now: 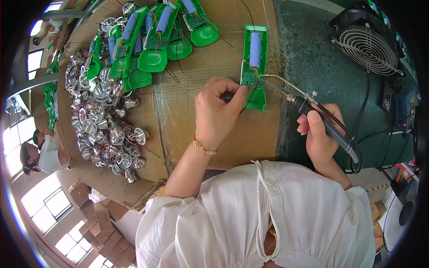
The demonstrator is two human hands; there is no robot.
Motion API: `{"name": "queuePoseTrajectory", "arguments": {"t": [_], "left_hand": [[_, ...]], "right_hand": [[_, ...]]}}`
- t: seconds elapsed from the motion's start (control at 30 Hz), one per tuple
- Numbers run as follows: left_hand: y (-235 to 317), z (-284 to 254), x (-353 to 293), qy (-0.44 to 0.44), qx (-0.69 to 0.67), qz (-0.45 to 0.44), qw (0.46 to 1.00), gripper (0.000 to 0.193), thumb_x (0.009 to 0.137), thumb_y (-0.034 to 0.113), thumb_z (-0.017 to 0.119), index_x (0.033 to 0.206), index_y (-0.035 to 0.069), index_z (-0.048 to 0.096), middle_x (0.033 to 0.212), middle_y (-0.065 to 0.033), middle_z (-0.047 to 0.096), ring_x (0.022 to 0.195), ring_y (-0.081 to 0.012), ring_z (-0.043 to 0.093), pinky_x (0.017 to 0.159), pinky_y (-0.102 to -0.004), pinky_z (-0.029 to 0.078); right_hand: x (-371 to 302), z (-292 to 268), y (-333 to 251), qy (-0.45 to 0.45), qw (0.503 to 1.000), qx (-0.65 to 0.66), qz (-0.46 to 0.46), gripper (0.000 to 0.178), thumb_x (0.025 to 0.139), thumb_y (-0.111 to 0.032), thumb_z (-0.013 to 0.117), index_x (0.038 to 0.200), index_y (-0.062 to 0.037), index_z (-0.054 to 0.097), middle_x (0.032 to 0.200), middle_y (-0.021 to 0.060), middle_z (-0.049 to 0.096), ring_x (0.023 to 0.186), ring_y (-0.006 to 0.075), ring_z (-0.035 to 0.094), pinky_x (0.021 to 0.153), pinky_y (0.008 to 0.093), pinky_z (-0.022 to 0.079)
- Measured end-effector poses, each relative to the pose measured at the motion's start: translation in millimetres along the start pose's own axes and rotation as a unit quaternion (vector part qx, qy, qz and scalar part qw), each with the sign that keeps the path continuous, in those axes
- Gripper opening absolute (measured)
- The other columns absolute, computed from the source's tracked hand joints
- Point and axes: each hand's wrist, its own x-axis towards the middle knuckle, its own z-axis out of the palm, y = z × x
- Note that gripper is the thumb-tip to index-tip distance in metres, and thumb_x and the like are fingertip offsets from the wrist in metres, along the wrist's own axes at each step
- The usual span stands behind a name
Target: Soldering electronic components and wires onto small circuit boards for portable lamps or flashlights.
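Note:
My right hand is closed around the handle of a soldering iron with a thin curved feed tube clamped to it. The tube's end reaches the circuit board in a green plastic housing, which lies on the cardboard. A blue cylindrical battery sits in the housing's far part. My left hand is pinched at the housing's left edge. Between its fingers a small dark, shiny part shows, mostly hidden. Thin dark wires run beside the fingertips, and short red wires stick up from the board.
Many silver reflector cups with wires are heaped at the left. Several green housings with batteries lie at the far left. A black fan with a wire grille stands far right on the dark green mat. A person is at the left.

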Motion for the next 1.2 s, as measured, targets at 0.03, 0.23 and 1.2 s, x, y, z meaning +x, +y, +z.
{"name": "queuePoseTrajectory", "arguments": {"t": [0.03, 0.23, 1.2], "left_hand": [[-1, 0, 2, -0.003, 0.003, -0.004, 1.000, 0.013, 0.073, 0.011, 0.066, 0.070, -0.001, 0.061, 0.073, -0.0077, 0.057, 0.058, -0.0147, 0.053, 0.053, -0.0270, 0.042], [-2, -3, 3, 0.012, -0.008, -0.013, 1.000, 0.010, 0.072, 0.007, 0.065, 0.069, -0.001, 0.060, 0.069, -0.0079, 0.056, 0.057, -0.0129, 0.053, 0.052, -0.0254, 0.042], [100, 53, 340, 0.006, 0.517, 0.185, 0.836, 0.018, 0.073, 0.025, 0.061, 0.085, 0.013, 0.068, 0.081, -0.0125, 0.065, 0.080, -0.0304, 0.061, 0.072, -0.0392, 0.049]], "right_hand": [[2, -1, 2, 0.011, 1.000, -0.001, 0.001, 0.017, 0.083, -0.010, 0.059, 0.091, 0.0014, 0.050, 0.070, 0.0128, 0.061, 0.053, 0.0111, 0.055, 0.048, 0.0212, 0.046], [6, -10, 4, 0.045, 0.999, 0.012, -0.012, 0.015, 0.083, -0.009, 0.059, 0.090, 0.0013, 0.051, 0.068, 0.0116, 0.060, 0.052, 0.0107, 0.054, 0.048, 0.0214, 0.045], [4, -59, 30, 0.096, 0.991, -0.094, 0.005, 0.023, 0.071, -0.006, 0.069, 0.086, -0.0010, 0.052, 0.065, 0.0088, 0.060, 0.053, 0.0126, 0.057, 0.050, 0.0240, 0.045]]}}
